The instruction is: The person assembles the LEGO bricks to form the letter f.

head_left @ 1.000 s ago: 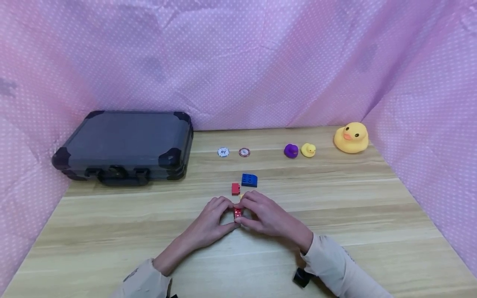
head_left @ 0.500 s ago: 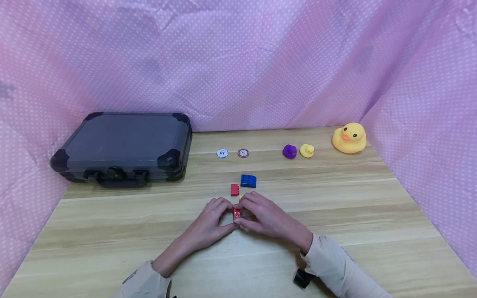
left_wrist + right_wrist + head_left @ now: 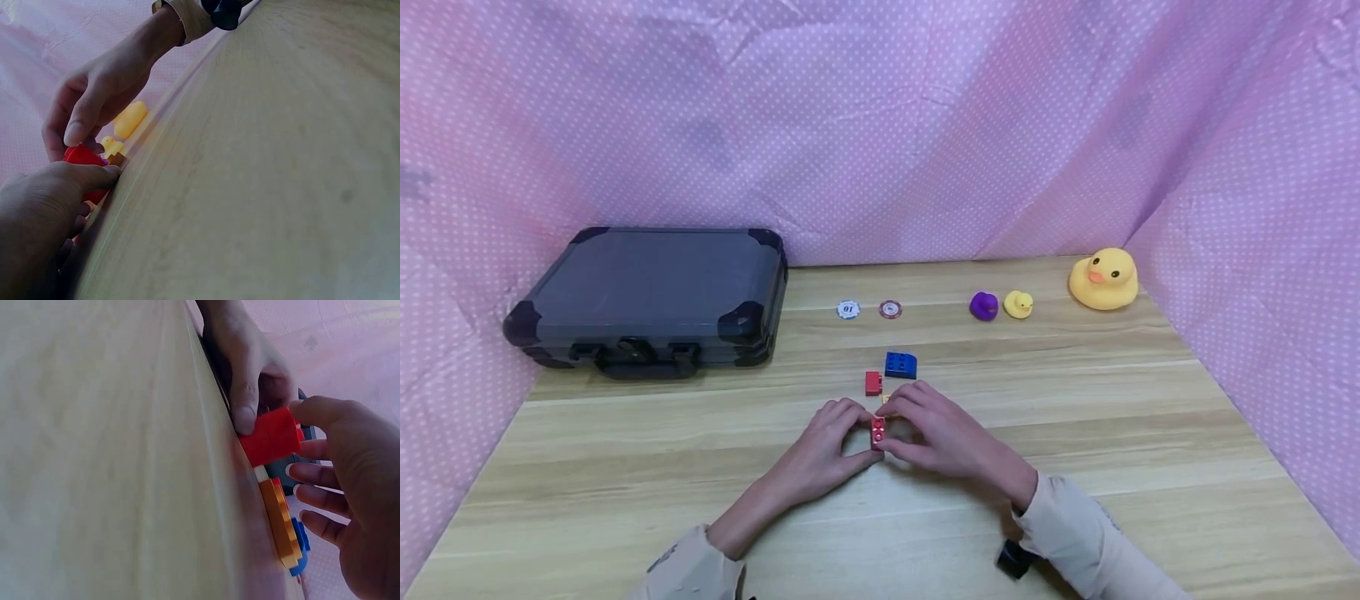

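Observation:
A red toy brick block (image 3: 877,433) with studs on top stands upright on the table in front of me. My left hand (image 3: 829,447) grips its lower part between thumb and fingers. My right hand (image 3: 942,431) is at its other side, thumb and index fingertips right at the upper edge and the other fingers spread, as the right wrist view shows. Just beyond lies an orange-yellow brick (image 3: 280,522), mostly covered by the right hand in the head view. Another red brick (image 3: 873,383) and a blue brick (image 3: 901,364) lie farther back.
A grey case (image 3: 655,292) with black corners stands at the back left. Two poker chips, one white (image 3: 848,309) and one red (image 3: 891,309), lie behind the bricks. A purple duck (image 3: 984,306), small yellow duck (image 3: 1018,304) and large yellow duck (image 3: 1103,279) sit back right.
My right hand has eased slightly to the right and off the red block, so more of its studded top shows. My left hand stays in place.

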`<state>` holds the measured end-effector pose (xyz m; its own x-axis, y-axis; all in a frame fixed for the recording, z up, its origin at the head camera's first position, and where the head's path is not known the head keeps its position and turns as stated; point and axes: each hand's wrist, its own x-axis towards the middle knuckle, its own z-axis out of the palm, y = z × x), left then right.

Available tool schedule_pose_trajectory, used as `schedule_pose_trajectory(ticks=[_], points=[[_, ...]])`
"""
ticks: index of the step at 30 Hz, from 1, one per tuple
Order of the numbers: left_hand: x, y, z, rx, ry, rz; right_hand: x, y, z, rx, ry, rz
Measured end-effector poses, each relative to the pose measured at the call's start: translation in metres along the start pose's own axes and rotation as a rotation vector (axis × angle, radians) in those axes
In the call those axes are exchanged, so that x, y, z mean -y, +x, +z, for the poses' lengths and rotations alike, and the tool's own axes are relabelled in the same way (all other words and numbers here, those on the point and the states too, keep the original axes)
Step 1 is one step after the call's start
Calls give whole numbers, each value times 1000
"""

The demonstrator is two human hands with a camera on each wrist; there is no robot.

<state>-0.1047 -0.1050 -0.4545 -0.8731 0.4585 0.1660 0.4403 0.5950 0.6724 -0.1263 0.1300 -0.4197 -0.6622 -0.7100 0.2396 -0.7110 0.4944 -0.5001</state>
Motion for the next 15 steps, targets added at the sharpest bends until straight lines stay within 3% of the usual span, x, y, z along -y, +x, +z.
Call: schedule_pose_trajectory(ticks=[15], points=[[-4, 1, 0, 16, -17, -56, -28, -14, -14, -114, 45, 141]])
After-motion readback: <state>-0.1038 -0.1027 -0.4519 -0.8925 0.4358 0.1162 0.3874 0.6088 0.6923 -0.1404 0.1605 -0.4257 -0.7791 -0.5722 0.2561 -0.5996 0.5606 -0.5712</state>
